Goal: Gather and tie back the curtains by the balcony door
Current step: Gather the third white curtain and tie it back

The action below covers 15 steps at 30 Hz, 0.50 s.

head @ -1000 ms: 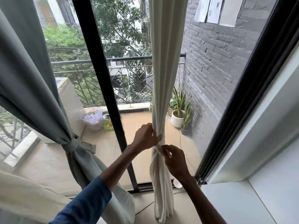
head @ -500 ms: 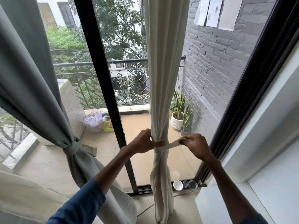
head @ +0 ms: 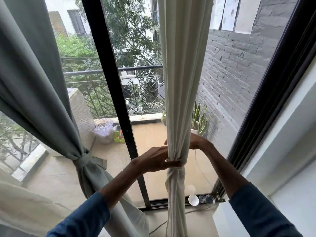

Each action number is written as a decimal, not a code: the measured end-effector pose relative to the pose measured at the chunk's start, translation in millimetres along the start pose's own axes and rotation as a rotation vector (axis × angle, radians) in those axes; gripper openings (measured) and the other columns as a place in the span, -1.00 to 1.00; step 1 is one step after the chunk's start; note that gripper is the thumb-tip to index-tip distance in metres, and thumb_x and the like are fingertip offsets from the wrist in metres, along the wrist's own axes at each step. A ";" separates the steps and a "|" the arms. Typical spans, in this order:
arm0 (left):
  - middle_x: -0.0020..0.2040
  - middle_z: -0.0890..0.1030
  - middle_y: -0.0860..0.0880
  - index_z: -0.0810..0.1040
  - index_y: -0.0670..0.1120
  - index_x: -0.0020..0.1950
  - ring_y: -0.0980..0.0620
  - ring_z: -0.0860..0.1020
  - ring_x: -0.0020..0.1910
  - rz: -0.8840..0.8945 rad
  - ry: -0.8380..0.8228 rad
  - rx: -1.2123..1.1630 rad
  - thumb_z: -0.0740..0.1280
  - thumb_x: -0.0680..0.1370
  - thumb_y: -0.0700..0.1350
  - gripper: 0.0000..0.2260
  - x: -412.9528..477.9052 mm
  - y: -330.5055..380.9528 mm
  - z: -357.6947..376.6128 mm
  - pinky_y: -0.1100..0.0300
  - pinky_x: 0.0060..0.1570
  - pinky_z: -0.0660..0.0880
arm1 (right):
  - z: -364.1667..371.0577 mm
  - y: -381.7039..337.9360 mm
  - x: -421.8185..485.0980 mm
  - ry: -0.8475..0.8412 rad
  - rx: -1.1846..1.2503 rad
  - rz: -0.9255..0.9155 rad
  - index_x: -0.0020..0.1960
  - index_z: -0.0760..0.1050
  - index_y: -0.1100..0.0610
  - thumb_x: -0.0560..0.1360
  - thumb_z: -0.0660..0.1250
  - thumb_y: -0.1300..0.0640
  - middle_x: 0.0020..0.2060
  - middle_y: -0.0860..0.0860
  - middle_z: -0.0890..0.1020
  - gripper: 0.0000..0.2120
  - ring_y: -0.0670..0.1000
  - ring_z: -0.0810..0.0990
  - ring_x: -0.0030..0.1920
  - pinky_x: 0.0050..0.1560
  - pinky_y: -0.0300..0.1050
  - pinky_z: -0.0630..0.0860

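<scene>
Outside, potted plant (head: 199,118), cream curtain (head: 181,82) hiding right hand (head: 196,142)

Black-framed glass door (head: 109,82) w/ daylight, tiled balcony floor (head: 151,134), iron railing (head: 142,93), grey brick wall (head: 230,74) R.

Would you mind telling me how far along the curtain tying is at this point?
Done: the grey curtain on the left is gathered and knotted. In hand: the left hand pinches the cream curtain at its gathered waist, while the right hand reaches round behind it; what it holds is hidden. Left: no finished knot shows on the cream curtain, so tying it off remains.
</scene>
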<state>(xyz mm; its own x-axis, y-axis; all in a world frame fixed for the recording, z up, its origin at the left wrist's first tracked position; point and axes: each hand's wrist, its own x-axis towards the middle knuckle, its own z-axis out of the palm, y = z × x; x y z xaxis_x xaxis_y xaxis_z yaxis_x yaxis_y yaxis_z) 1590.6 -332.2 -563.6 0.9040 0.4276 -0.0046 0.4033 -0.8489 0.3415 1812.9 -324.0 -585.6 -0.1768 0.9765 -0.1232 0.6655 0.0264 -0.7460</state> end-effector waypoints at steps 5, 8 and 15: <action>0.21 0.60 -0.09 0.43 -0.03 0.38 -0.06 0.65 -0.05 0.049 0.068 0.211 0.13 0.61 0.33 -0.47 2.6 5.8 1.2 0.09 -0.14 0.59 | 4.6 10.2 4.0 0.080 0.042 0.074 0.16 0.47 0.36 0.37 0.57 0.02 0.01 0.41 0.58 -0.44 0.11 0.62 -0.16 -0.09 0.04 0.65; 0.06 0.65 -0.12 0.53 -0.07 0.23 -0.13 0.63 -0.17 0.002 0.134 0.280 0.17 0.61 0.29 -0.52 7.2 5.9 -0.8 0.11 -0.29 0.40 | 10.6 2.6 -3.1 0.193 0.076 0.006 0.16 0.53 0.36 0.39 0.51 -0.11 0.02 0.31 0.64 -0.40 0.19 0.65 0.04 0.14 0.18 0.59; -0.13 0.69 -0.10 0.57 -0.10 0.12 -0.08 0.64 -0.24 -0.284 0.174 -0.040 0.27 0.58 0.25 -0.57 13.1 -14.5 1.1 0.01 -0.21 0.60 | 47.7 -5.1 -68.3 0.713 0.430 0.013 -0.02 0.62 0.21 0.48 0.49 0.29 -0.28 0.08 0.72 -0.90 0.07 0.73 -0.29 -0.40 -0.07 0.61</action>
<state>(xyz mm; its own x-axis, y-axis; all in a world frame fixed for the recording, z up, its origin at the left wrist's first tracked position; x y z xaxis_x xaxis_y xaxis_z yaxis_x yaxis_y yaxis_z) 1596.9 -314.6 -569.7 0.7172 0.6948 0.0543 0.6266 -0.6770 0.3862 1786.9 -401.0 -604.7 0.4267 0.8814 0.2026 0.3033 0.0716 -0.9502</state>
